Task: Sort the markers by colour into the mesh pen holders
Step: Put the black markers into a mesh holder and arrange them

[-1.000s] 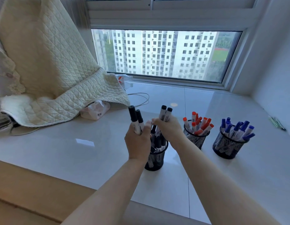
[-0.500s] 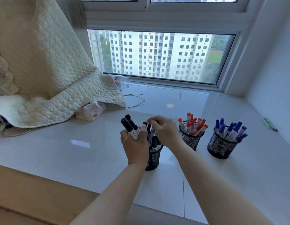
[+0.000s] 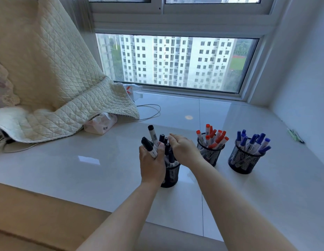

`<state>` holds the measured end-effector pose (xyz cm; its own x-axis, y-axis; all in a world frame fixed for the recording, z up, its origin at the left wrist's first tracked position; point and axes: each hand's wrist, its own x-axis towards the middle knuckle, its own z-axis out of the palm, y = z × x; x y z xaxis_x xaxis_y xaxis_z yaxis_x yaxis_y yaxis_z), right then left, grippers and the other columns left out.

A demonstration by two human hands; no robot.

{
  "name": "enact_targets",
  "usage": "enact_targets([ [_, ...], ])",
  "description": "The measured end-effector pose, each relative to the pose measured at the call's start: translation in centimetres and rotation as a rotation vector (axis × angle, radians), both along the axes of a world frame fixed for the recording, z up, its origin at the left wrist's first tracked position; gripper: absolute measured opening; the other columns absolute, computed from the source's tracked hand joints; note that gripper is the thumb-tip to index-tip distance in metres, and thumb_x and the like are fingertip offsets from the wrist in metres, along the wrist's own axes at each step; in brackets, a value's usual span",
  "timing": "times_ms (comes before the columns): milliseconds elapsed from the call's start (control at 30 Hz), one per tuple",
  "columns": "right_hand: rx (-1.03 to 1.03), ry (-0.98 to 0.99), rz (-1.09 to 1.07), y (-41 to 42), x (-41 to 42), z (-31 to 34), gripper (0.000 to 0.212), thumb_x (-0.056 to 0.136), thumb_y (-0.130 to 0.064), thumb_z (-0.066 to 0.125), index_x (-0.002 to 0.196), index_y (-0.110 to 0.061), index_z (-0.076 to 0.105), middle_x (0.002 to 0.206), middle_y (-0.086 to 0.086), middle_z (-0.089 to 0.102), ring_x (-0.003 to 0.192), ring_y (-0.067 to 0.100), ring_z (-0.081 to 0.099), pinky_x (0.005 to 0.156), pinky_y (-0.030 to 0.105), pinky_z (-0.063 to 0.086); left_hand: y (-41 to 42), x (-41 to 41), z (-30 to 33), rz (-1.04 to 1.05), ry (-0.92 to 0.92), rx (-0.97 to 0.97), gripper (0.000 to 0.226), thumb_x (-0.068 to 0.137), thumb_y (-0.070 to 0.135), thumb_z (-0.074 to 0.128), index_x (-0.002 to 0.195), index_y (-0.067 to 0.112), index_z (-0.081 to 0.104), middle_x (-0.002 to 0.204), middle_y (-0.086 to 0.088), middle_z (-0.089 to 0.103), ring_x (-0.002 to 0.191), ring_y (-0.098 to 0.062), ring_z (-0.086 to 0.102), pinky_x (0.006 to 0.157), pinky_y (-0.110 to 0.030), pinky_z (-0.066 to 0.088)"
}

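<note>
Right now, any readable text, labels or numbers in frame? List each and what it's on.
Nothing reads cleanly.
Tissue pack: dark characters on its end, too blurred to read.
Black marker in the left hand: barcode-like label, unreadable.
Marker barrel in the black marker holder: small print, too small.
Blue markers: barrel labels blurred.
Bottle by the window: red mark, no legible words.

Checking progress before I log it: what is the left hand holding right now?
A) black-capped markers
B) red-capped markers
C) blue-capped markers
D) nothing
A: the left hand grips black-capped markers beside the black marker holder, while the right hand hovers open over it.
</note>
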<state>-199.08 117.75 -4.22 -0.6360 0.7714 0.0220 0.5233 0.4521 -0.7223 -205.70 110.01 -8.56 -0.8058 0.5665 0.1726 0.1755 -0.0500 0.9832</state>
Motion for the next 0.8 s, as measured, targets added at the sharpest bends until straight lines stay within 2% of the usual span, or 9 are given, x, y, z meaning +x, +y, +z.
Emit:
enact_targets([
  [100, -0.004, -0.012, 0.000, -0.3, 0.2, 0.0, 0.047, 0.099, -0.035, 0.030, 0.141, -0.013, 0.037, 0.147, 0.005, 0.038, 0.137, 0.021, 0.031, 0.110, 0.033, 0.023, -0.4, -0.9, -0.1, -0.094, 0.101, -0.081, 0.024, 0.090, 0.030, 0.052, 0.101, 0.009, 0.058, 0.098, -0.012, 0.062, 0.099, -0.028, 0.058, 0.085, -0.043, 0.047],
  [200, -0.014, -0.009, -0.002, -0.6, 0.5, 0.0, 0.047, 0.100, -0.034, 0.030, 0.141, -0.012, 0.037, 0.148, 0.005, 0.038, 0.138, 0.020, 0.030, 0.110, 0.031, 0.022, -0.3, -1.6, 0.5, -0.147, 0.173, -0.240, 0.017, 0.089, 0.031, 0.051, 0.095, 0.019, 0.062, 0.103, -0.009, 0.059, 0.102, -0.025, 0.054, 0.088, -0.040, 0.045],
  [267, -0.004, 0.000, -0.016, -0.9, 0.5, 0.0, 0.047, 0.100, -0.033, 0.030, 0.140, -0.011, 0.037, 0.147, 0.006, 0.039, 0.137, 0.021, 0.031, 0.110, 0.031, 0.023, -0.4, -1.7, 1.2, -0.174, 0.165, -0.286, 0.011, 0.087, 0.027, 0.055, 0.078, 0.033, 0.058, 0.104, -0.007, 0.057, 0.100, -0.022, 0.055, 0.086, -0.033, 0.044],
  [333, 0.020, 0.047, -0.047, -1.1, 0.6, 0.0, 0.044, 0.100, -0.032, 0.032, 0.138, -0.011, 0.041, 0.144, 0.007, 0.043, 0.134, 0.021, 0.035, 0.108, 0.031, 0.026, -0.4, -1.7, 2.0, -0.156, 0.168, -0.269, 0.026, 0.083, 0.022, 0.063, 0.067, 0.038, 0.049, 0.097, -0.002, 0.056, 0.097, -0.020, 0.056, 0.083, -0.031, 0.044],
  [400, 0.035, 0.151, -0.087, -1.4, 0.7, -0.1, 0.040, 0.099, -0.028, 0.035, 0.134, -0.014, 0.046, 0.140, 0.005, 0.047, 0.130, 0.020, 0.039, 0.106, 0.031, 0.029, -0.4, -1.6, 2.5, -0.095, 0.172, -0.207, 0.028, 0.077, 0.022, 0.068, 0.067, 0.038, 0.047, 0.091, 0.001, 0.055, 0.091, -0.017, 0.055, 0.078, -0.029, 0.042],
  [500, 0.077, 0.230, -0.111, -1.9, 0.7, -0.5, 0.037, 0.097, -0.023, 0.038, 0.130, -0.015, 0.051, 0.134, 0.002, 0.051, 0.126, 0.019, 0.042, 0.104, 0.031, 0.032, 0.1, -1.6, 3.3, -0.015, 0.162, -0.071, 0.017, 0.078, 0.027, 0.065, 0.085, 0.034, 0.051, 0.091, 0.007, 0.058, 0.082, -0.010, 0.057, 0.068, -0.015, 0.039],
  [567, 0.100, 0.215, -0.098, -2.1, 0.7, -0.9, 0.036, 0.097, -0.021, 0.037, 0.130, -0.014, 0.052, 0.133, 0.002, 0.053, 0.125, 0.018, 0.042, 0.102, 0.029, 0.031, 0.3, -1.4, 3.9, -0.025, 0.172, 0.032, 0.023, 0.084, 0.027, 0.061, 0.100, 0.037, 0.050, 0.088, 0.016, 0.061, 0.078, 0.003, 0.058, 0.064, -0.003, 0.038],
  [667, 0.114, 0.216, -0.104, -2.2, 0.7, -1.5, 0.037, 0.098, -0.021, 0.035, 0.130, -0.014, 0.052, 0.133, 0.001, 0.054, 0.126, 0.017, 0.042, 0.100, 0.027, 0.031, 0.4, -1.3, 4.6, -0.040, 0.275, 0.062, 0.029, 0.088, 0.024, 0.056, 0.112, 0.040, 0.050, 0.081, 0.019, 0.062, 0.071, 0.003, 0.058, 0.064, -0.006, 0.040],
  [800, 0.138, 0.220, -0.144, -2.2, 0.9, -2.1, 0.038, 0.098, -0.023, 0.033, 0.131, -0.017, 0.050, 0.132, -0.001, 0.055, 0.126, 0.013, 0.041, 0.097, 0.026, 0.034, 0.4, -2.9, 4.7, -0.074, 0.450, 0.009, 0.021, 0.084, 0.018, 0.062, 0.087, 0.039, 0.063, 0.086, 0.006, 0.063, 0.077, 0.000, 0.057, 0.068, -0.007, 0.039],
])
